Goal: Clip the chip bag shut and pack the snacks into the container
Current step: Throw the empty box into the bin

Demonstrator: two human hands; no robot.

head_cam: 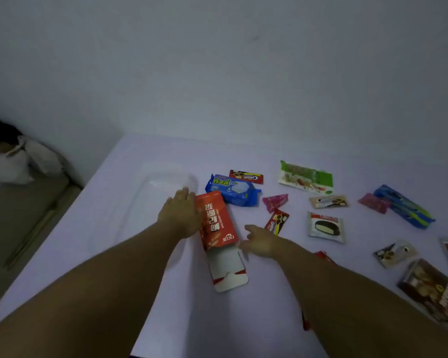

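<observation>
Red snack box (pixel 217 221) on the desk (pixel 269 293), long axis running away from the body, open flap nearest, left hand (pixel 182 212) apparently clasping its left edge beside the clear container (pixel 150 202), right hand (pixel 263 241) fingers loosely apart, just right, empty.

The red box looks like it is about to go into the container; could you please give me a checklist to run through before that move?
1. Left hand on the red box: ok, it rests against the box's left side, though a firm grip cannot be confirmed.
2. Box flap closed: not ok, the white end flap hangs open toward the person.
3. Clear container within reach: ok, it lies directly left of the box.
4. Container free of contents: cannot tell, its transparent plastic is faint against the table.
5. Right hand free: ok, open and holding nothing.
6. Blue packet clear of the path: ok, it lies beyond the box, to the right.
</observation>
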